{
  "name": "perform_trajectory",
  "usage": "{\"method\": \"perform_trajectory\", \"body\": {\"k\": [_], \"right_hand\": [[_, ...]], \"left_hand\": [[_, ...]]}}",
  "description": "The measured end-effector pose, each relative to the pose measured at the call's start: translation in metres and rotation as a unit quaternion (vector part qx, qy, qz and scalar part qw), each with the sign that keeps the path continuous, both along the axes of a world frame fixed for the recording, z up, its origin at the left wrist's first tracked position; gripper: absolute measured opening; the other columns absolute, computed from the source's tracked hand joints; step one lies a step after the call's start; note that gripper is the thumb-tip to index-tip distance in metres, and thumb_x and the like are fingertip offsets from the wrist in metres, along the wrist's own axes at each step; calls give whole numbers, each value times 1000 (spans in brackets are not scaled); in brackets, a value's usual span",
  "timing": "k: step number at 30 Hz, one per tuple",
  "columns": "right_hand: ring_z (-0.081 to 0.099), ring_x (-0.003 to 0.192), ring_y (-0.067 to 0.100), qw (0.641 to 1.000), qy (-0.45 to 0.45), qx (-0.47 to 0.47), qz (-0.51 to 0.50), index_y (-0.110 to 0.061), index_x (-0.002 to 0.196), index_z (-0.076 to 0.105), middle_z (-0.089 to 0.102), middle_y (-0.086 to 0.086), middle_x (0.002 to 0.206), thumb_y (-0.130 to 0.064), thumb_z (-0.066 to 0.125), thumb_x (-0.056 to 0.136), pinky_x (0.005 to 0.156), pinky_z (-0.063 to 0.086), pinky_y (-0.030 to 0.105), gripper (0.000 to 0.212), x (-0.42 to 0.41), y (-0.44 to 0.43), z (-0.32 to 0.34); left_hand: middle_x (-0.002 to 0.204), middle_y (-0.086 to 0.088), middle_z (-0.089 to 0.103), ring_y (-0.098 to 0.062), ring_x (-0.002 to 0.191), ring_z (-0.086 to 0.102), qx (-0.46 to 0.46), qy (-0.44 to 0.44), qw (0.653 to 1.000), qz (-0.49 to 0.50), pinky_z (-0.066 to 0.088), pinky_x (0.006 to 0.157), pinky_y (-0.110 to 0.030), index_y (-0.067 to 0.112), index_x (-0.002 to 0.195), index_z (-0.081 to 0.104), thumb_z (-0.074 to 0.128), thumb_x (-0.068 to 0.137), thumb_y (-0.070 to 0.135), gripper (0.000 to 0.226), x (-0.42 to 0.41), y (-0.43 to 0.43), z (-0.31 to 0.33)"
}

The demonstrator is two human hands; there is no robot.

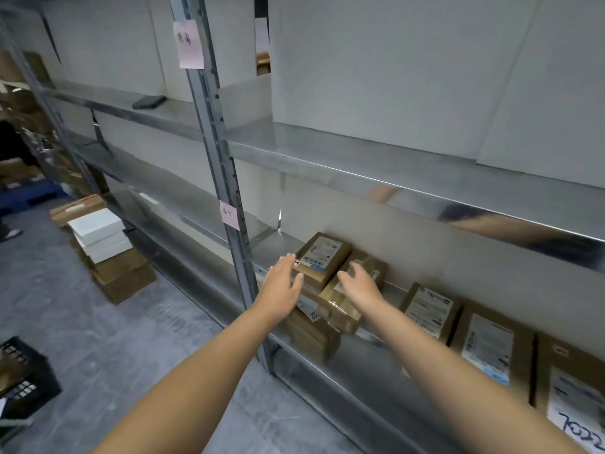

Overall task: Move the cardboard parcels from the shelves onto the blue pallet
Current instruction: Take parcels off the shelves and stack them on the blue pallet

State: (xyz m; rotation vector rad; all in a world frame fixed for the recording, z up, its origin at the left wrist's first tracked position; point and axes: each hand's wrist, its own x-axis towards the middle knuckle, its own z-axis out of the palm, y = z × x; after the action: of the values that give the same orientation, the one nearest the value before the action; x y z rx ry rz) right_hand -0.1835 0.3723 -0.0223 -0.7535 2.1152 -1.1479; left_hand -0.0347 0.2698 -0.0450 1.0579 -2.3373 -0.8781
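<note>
My left hand (281, 285) is spread, fingers straight, at the left edge of the top parcel (322, 260) of a small stack in the middle of the frame; my right hand (360, 286) is open as well, fingers loosely bent over the taped parcel (340, 303) just beside it; neither grips anything; more parcels (429, 309) lie on the same shelf (360, 362) toward the lower right; the blue pallet (26, 194) sits at the far left edge.

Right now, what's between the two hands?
Head view: a labelled cardboard parcel atop a small stack on the shelf sits between the left hand and right hand.
</note>
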Motion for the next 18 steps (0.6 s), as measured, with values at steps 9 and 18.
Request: {"method": "perform_trajectory", "body": {"k": [9,18], "right_hand": [[52,122,28,993,-26,70,-86,-20,153,26,48,12,145,-39,36,103,84,32,27,54,-44,-74,-36],[56,121,26,984,-52,50,-164,-24,147,30,51,8,141,-37,39,101,98,48,41,49,-50,-139,-66]], "left_hand": [[144,-9,48,-24,137,43,35,1,998,-61,34,109,-29,11,146,40,45,103,24,44,-53,-97,-27],[150,-8,43,-22,132,48,225,-22,967,-114,39,99,-28,19,152,29,39,106,29,49,-86,-172,-66]]}}
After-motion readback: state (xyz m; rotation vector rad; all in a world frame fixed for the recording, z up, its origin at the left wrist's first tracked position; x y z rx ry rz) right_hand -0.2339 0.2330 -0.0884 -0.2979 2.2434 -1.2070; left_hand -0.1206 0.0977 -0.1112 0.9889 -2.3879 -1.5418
